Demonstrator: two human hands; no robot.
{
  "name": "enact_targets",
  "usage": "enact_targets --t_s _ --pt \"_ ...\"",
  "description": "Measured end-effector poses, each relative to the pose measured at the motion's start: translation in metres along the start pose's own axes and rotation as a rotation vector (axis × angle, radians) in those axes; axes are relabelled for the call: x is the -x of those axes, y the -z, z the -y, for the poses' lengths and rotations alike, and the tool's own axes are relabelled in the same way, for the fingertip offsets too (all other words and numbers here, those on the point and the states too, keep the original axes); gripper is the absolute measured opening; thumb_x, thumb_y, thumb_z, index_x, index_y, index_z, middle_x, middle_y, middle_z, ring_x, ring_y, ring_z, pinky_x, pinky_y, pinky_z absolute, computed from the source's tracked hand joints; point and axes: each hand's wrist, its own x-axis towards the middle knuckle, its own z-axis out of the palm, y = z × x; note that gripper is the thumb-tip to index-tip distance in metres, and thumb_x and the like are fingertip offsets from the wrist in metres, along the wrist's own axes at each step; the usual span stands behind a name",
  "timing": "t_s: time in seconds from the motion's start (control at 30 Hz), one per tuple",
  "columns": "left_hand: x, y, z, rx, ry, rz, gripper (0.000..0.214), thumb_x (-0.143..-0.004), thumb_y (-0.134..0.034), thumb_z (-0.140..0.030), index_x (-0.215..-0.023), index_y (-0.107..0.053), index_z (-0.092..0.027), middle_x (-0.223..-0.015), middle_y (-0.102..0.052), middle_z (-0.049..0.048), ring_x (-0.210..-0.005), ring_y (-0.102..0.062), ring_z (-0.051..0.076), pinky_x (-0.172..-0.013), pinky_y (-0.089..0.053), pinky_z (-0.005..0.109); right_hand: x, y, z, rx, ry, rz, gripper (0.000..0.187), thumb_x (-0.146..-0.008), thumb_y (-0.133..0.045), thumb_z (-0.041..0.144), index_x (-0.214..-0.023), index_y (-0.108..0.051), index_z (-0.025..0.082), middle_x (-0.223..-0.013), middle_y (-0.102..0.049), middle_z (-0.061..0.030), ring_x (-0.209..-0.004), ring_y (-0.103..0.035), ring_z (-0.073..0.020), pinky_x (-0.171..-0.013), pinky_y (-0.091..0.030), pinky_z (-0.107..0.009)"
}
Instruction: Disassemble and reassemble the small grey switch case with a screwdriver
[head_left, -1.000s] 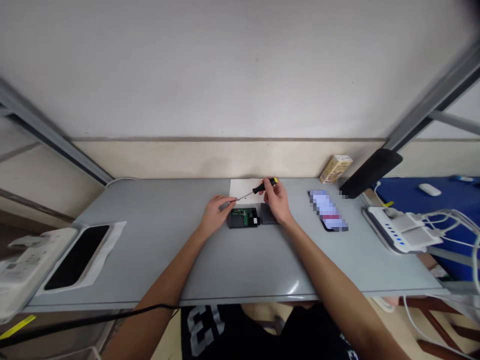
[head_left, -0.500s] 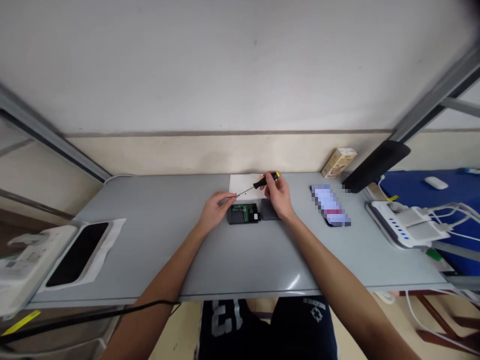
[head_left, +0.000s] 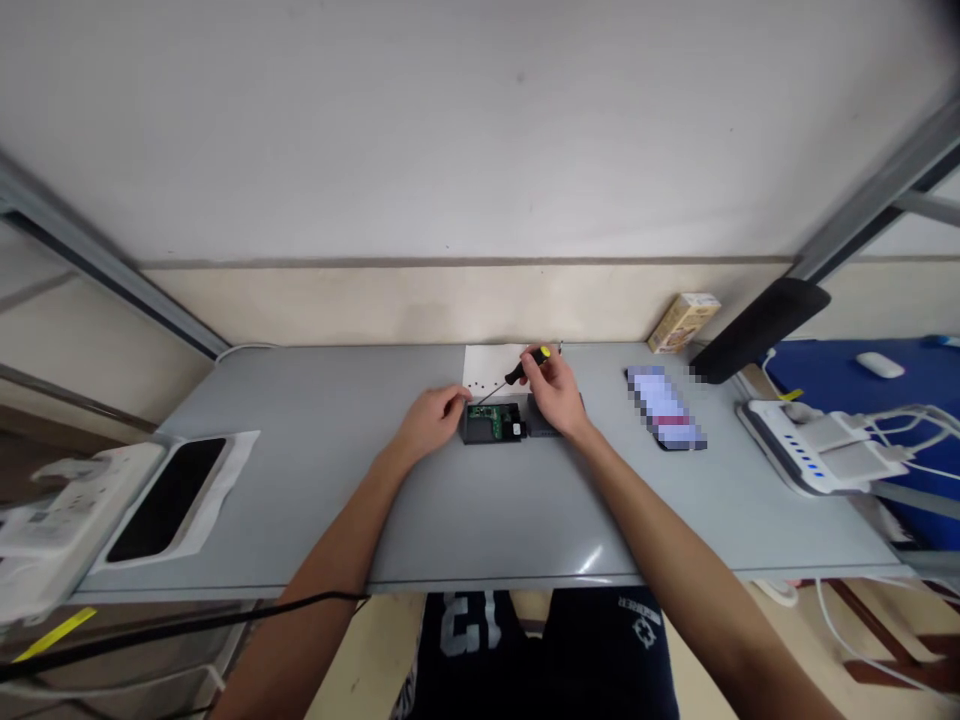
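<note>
My right hand (head_left: 559, 392) is closed around the black and yellow handle of a screwdriver (head_left: 517, 373). The thin shaft slants down to the left, its tip at the upper left part of a black case (head_left: 480, 432). In that case lies a green circuit board (head_left: 497, 420). My left hand (head_left: 433, 424) grips the case at its left edge, fingers bent by the upper left corner. Partly under my right hand sits a dark grey cover (head_left: 541, 424), beside the case. Behind them is a white paper (head_left: 487, 360) with several small dark screws (head_left: 475, 385) on it.
On the grey table (head_left: 315, 400), a lit phone (head_left: 664, 408) lies to the right and a dark phone (head_left: 169, 500) to the left. A small carton (head_left: 684, 322), a black upright object (head_left: 761, 330) and a white charging station (head_left: 799, 450) stand right. A power strip (head_left: 82, 510) sits left.
The screwdriver tip has come down from my left fingertips to the case. My left hand has moved from the shaft's tip to the case's left edge. The view has shifted slightly.
</note>
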Motion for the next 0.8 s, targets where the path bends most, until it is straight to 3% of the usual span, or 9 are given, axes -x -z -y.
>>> enact_targets --t_s 0.23,0.8 --pt "0.0023 0.0015 -0.0031 -0.041 -0.106 0.051 0.031 -0.097 -0.044 -0.017 -0.103 -0.072 -0.026 -0.095 -0.077 0.0010 -0.086 -0.070 0.020 -0.089 -0.051 0.037 0.0008 -0.0004 -0.0031 0.005 -0.003 0.013 0.038 -0.096 -0.058 0.059 -0.103 -0.059 0.022 -0.077 -0.060 0.0011 -0.064 -0.057 -0.0128 -0.063 -0.045 -0.027" --pt "0.0023 -0.0034 0.0009 -0.015 -0.123 0.056 0.025 -0.099 -0.046 -0.022 -0.101 -0.071 -0.023 -0.094 -0.076 0.0028 -0.082 -0.067 0.019 -0.080 -0.050 0.033 0.0018 -0.0045 0.0005 0.102 0.014 0.046 0.037 -0.095 -0.058 0.060 -0.101 -0.060 0.023 -0.078 -0.061 -0.0002 -0.070 -0.059 -0.0154 -0.066 -0.045 -0.030"
